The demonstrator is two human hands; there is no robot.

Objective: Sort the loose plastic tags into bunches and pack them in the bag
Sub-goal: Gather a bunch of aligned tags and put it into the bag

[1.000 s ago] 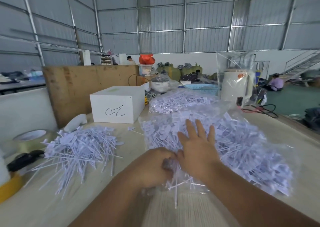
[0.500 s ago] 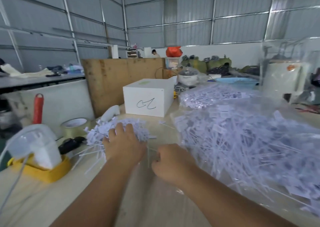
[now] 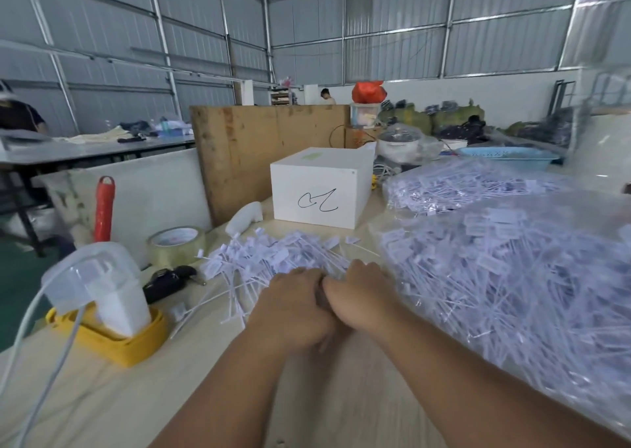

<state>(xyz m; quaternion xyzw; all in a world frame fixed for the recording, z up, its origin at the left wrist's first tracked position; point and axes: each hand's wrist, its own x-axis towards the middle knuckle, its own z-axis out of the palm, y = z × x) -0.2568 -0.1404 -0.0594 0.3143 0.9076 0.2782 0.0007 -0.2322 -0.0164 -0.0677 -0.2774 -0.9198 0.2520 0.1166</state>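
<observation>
At 12 o'clock of your hands: loose tags [image 3: 273, 260] on counter [image 3: 102, 396], stems fanning toward you. Left hand [image 3: 293, 306], right hand [image 3: 362, 294] touching, equally near; grip state hidden, cannot tell. Bag [image 3: 512, 277] at 3 o'clock.

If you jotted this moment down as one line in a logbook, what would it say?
stage: gathering tags | left hand: on loose tag pile | right hand: beside it, on pile | bag: full, right, untouched

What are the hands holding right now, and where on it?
Cannot tell. Both hands, left hand and right hand, rest together at the loose tags pile's near edge, fingers hidden.
</observation>
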